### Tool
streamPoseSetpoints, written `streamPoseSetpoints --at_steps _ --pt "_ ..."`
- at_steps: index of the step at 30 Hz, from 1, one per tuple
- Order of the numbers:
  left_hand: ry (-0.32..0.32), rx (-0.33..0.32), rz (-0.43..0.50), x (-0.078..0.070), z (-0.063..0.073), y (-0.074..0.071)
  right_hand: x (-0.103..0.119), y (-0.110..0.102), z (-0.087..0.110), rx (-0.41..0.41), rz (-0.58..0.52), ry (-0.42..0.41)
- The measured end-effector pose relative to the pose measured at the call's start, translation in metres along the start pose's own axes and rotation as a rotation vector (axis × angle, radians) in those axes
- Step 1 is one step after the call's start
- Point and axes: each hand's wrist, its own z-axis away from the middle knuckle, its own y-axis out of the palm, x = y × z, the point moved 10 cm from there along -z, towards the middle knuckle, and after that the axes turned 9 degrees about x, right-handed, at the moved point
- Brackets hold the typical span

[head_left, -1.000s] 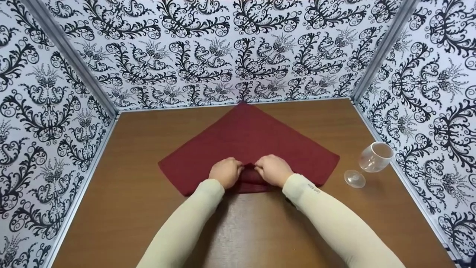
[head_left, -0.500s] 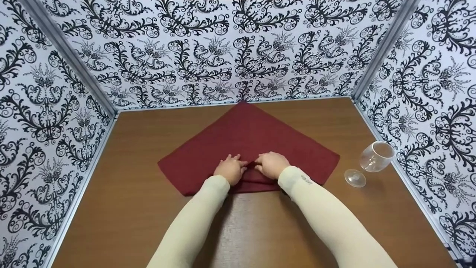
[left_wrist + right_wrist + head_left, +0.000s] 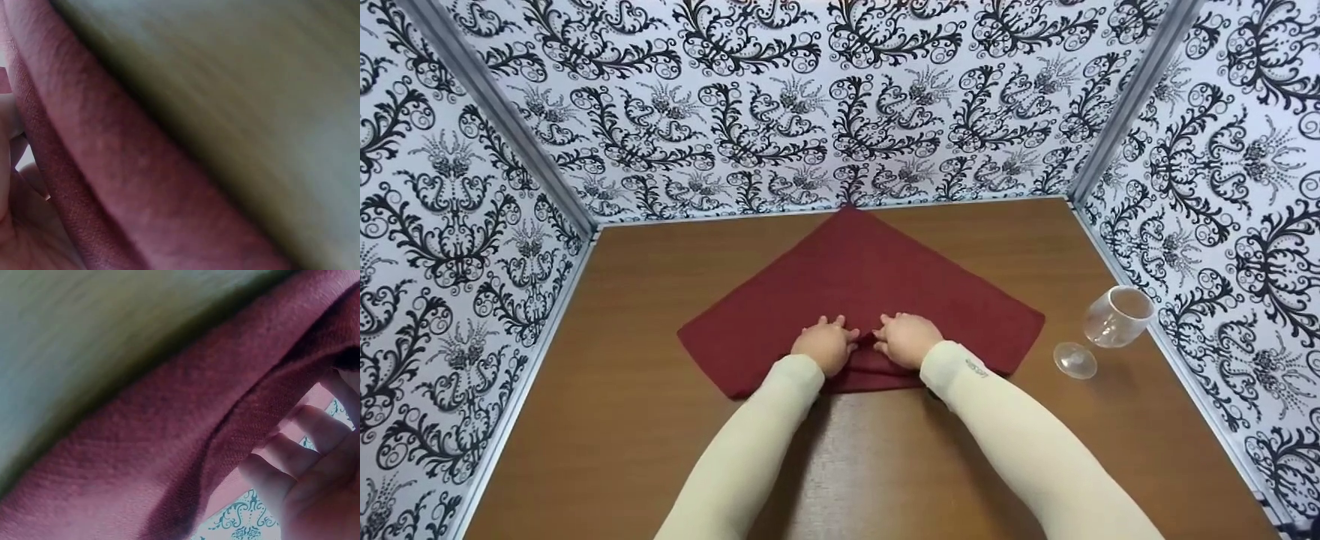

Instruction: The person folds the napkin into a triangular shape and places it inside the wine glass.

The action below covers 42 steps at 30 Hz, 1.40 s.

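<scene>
A dark red cloth napkin lies on the table, one corner pointing to the back wall and its front edge folded over. My left hand is at the middle of that fold, thumb and forefinger pinching it, other fingers spread over the cloth. Facing it across a small gap, my right hand pinches the fold too. In the left wrist view the rolled napkin edge crosses beside the palm. The right wrist view shows curled fingers beyond the folded napkin; the pinching fingertips are mostly hidden.
A clear stemmed glass stands to the right of the napkin, near the table's right edge. The brown wooden table is enclosed by patterned black-and-white walls at the back and both sides.
My left hand has shifted slightly right and spread its fingers over the napkin. My right hand has moved slightly left and loosened its outer fingers. The fold's raised middle looks lower.
</scene>
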Motion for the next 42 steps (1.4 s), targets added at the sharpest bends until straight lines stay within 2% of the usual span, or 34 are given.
streamPoseSetpoints --at_steps 4,7,10,15,27,34,42 --pt "0.034 -0.086 -0.013 -0.003 -0.001 -0.012 0.002 -0.011 0.000 -0.079 0.027 -0.028" --pt "-0.003 -0.132 0.019 0.002 -0.006 -0.017 -0.001 -0.017 -0.002 -0.126 -0.025 -0.004" --pt "-0.054 -0.098 0.032 0.007 -0.012 -0.010 -0.005 -0.014 -0.006 -0.112 -0.045 0.030" --pt "-0.080 -0.040 0.002 0.008 -0.018 -0.002 -0.007 -0.009 -0.009 -0.090 -0.023 0.060" --pt "-0.108 -0.007 0.008 0.011 -0.024 0.004 -0.006 -0.008 -0.012 -0.099 0.001 0.039" --pt "-0.115 -0.048 -0.022 0.012 -0.028 0.003 -0.007 -0.008 -0.012 -0.109 0.011 0.032" --pt "-0.151 -0.030 0.006 0.015 -0.027 0.005 -0.006 -0.007 -0.010 -0.103 0.014 0.044"
